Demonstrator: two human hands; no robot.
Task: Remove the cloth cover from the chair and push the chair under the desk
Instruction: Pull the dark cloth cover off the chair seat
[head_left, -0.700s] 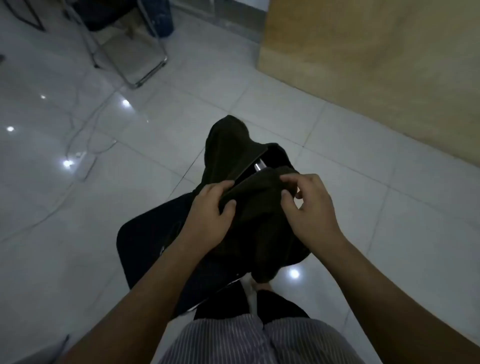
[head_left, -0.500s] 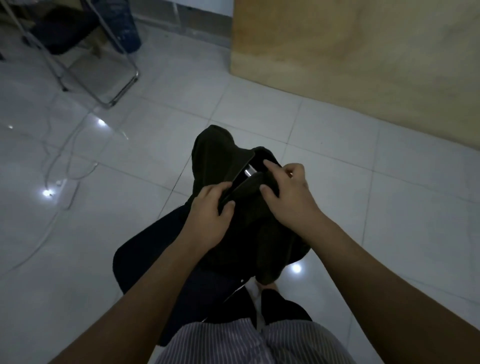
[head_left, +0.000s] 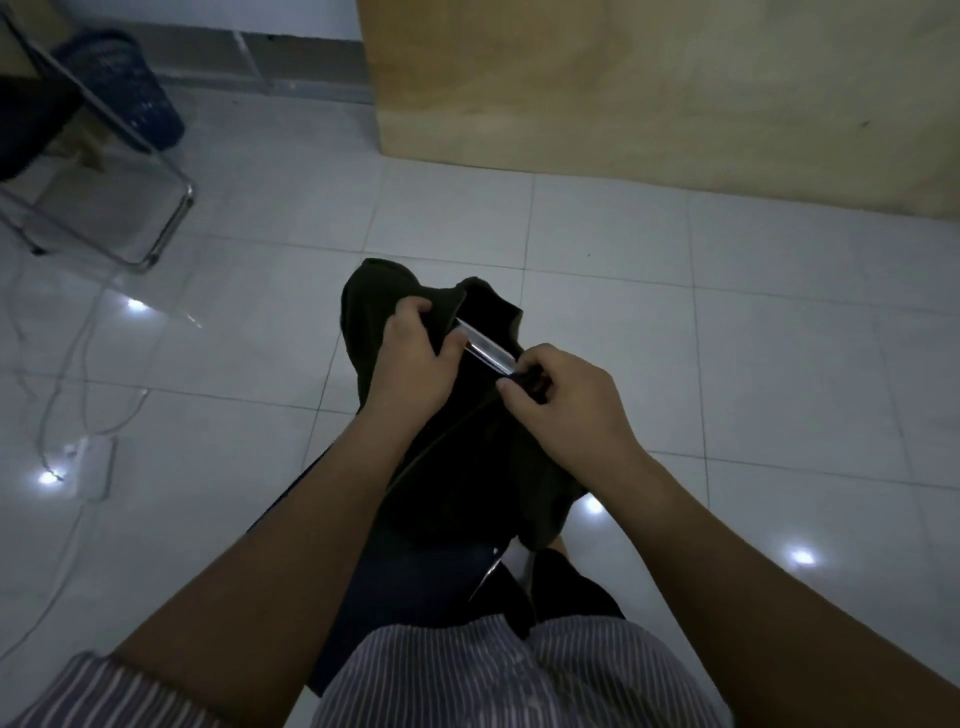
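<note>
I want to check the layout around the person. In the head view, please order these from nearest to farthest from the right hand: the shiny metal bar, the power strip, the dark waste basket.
From the right hand:
1. Shiny metal bar, just left of its fingers.
2. Power strip, on the floor far left.
3. Dark waste basket, top left corner.

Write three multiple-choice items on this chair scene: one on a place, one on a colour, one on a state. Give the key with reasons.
1. Where is the basket?
A. far left, by the wall
B. on the chair's seat
C. beside the person's feet

2. What colour is the cloth cover?
A. white
B. dark, near black
C. bright red

3. How does the cloth cover sit?
A. lying flat on the floor
B. folded away
C. still draped on the chair, partly pulled open

Key: 1 A, it stands at the far left. 2 B, it looks near black. 3 C, the left hand and right hand grip it, and a chrome bar shows.
</note>
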